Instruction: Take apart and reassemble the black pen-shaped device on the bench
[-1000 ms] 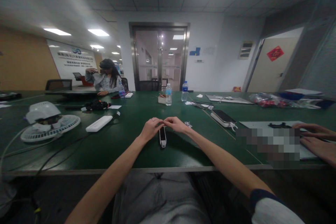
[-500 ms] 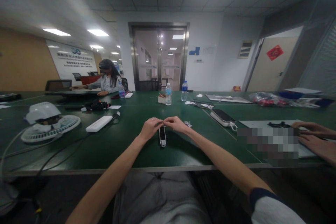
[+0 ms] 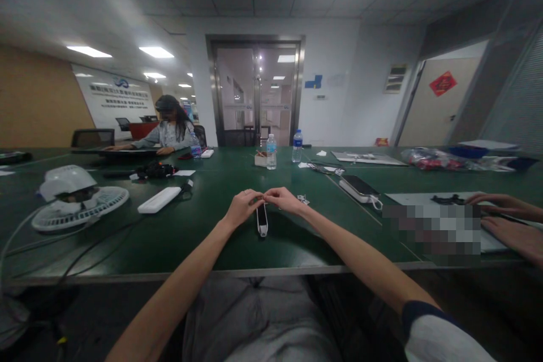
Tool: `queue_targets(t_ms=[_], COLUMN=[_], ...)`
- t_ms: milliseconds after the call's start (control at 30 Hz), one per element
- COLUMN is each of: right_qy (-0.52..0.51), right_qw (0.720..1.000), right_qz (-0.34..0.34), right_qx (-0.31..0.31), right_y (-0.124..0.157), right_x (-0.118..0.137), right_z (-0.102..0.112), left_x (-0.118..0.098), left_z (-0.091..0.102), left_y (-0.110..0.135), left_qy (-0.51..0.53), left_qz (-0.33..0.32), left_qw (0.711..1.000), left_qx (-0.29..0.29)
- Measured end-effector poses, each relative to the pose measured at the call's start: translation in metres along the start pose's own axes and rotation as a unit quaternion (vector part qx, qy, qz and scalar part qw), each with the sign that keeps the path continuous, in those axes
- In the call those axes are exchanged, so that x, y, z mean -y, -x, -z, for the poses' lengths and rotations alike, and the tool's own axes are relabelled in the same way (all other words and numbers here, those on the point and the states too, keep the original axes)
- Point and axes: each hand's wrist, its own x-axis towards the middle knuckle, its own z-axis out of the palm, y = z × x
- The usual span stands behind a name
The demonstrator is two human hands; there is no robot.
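My left hand (image 3: 245, 205) and my right hand (image 3: 283, 199) meet over the green table, with thumbs and fingertips drawn together in a pinch. Whatever lies between the fingertips is too small and too covered to name. Just below them, a slim white device with a dark top face (image 3: 262, 219) lies lengthwise toward me. Its far end is partly hidden by my fingers, and I cannot tell whether they touch it. Several small white pieces (image 3: 302, 199) lie just beyond my right hand.
Two water bottles (image 3: 271, 153) and a small box (image 3: 260, 159) stand ahead. To the left are a white power strip (image 3: 159, 200) and a white fan (image 3: 80, 209) with cables. A phone on a white case (image 3: 360, 188) lies right; beyond it, another person's hands (image 3: 509, 223) work over a board.
The scene has shifted very slightly left as my head moved. Both hands stay pinched together at the device's far end, with hardly any change in the fingers.
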Motion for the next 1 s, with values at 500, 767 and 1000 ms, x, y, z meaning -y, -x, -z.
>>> queue_targets(t_ms=[500, 767, 1000], right_qy=[0.253, 0.442, 0.445], right_qw=[0.96, 0.896, 0.894], right_qz=[0.03, -0.014, -0.023], right_qx=[-0.119, 0.03, 0.048], right_y=[-0.007, -0.005, -0.009], right_x=[-0.023, -0.043, -0.039], right_z=[0.029, 0.038, 0.036], left_x=[0.006, 0.008, 0.007], left_z=[-0.001, 0.001, 0.0], left_y=[0.0, 0.002, 0.001], left_qy=[0.075, 0.067, 0.103], left_qz=[0.093, 0.121, 0.174], left_qw=[0.993, 0.99, 0.979], left_qx=[-0.009, 0.023, 0.002])
